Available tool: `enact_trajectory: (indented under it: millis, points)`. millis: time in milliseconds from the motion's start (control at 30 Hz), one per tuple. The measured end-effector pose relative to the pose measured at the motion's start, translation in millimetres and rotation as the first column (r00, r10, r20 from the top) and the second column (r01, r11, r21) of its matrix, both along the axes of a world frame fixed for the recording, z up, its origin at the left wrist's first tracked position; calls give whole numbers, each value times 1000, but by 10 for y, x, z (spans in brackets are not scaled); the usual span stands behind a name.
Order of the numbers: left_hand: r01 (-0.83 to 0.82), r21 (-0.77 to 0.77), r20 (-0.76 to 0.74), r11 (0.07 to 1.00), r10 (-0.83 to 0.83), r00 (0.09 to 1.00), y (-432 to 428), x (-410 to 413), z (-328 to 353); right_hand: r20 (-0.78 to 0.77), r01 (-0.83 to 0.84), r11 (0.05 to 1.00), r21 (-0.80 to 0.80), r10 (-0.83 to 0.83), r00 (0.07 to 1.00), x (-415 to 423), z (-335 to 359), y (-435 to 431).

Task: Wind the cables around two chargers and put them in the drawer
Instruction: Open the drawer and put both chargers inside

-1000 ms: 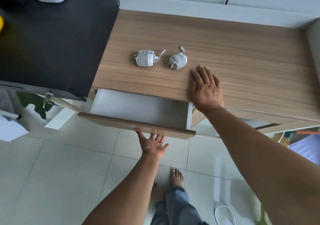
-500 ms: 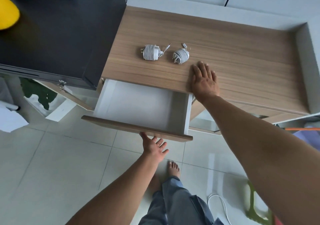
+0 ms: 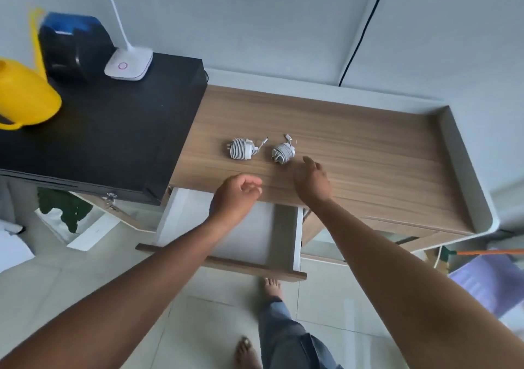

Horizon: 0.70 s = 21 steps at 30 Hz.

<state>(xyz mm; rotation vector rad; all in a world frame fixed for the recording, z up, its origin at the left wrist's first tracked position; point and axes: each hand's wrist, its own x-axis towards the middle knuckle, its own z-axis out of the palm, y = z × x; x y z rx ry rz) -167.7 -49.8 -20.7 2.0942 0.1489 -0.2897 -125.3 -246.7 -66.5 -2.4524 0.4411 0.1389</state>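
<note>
Two white chargers lie side by side on the wooden desk top (image 3: 368, 153), each with its cable wound round it. The left charger (image 3: 241, 148) is squarer; the right charger (image 3: 283, 152) is rounder. Below the desk edge the drawer (image 3: 280, 238) stands pulled out, white inside with nothing in it. My left hand (image 3: 236, 195) hovers over the drawer's back edge, fingers loosely curled, holding nothing. Just below the right charger my right hand (image 3: 313, 182) hovers above the desk, fingers relaxed, not touching the charger.
A black cabinet (image 3: 119, 130) adjoins the desk on the left, carrying a white lamp base (image 3: 129, 66), a yellow jug (image 3: 25, 97) and a dark blue device (image 3: 73, 45). The desk has a raised white rim (image 3: 465, 164) on the right. My feet stand on pale floor tiles.
My left hand left the drawer front and rose over the drawer toward the desk. My right hand lifted off the desk top and moved toward the right charger. The view tilted up.
</note>
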Motion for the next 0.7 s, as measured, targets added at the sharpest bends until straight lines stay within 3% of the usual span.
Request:
enact_trajectory:
  millis: [100,167,367,700]
  points:
    - [-51,282,106,958,21,994,123,557,-125,44,10,997,76,-14,999,163,107,90]
    - [-36,368,104,929,-3,995,153,829,-174,43,-18,998,63,15,999,286,141,116]
    - [123,449,47,885,-161,986,89,1232,-346,-17,-101,994,47,102,995,531,56,125]
    - [82,415,114,906,-141,983,97,1371,-497,33,-110,986,122,107,994,648,-36,84]
